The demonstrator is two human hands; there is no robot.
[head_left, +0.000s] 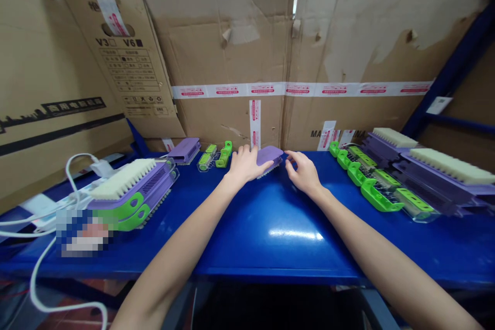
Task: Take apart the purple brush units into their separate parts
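Near the back of the blue table is a purple brush part [269, 154] with pale bristles along its lower edge. My left hand [244, 164] grips its left end, the thumb along the near side and the fingers over the top, hiding that end. Just off its right end, my right hand [302, 169] is held with bent fingers apart and nothing in them. To the left of my left hand are a green end piece [225, 154] and a clear and green part [207, 159]. Another purple part [184, 150] lies farther left.
At left, a purple brush with cream bristles [124, 179] stands beside a white power strip and cables [77, 193]. On the right lie several green end pieces [377, 197], clear-green parts [415, 205] and purple brush bodies [433, 178]. Cardboard [228, 51] walls the back.
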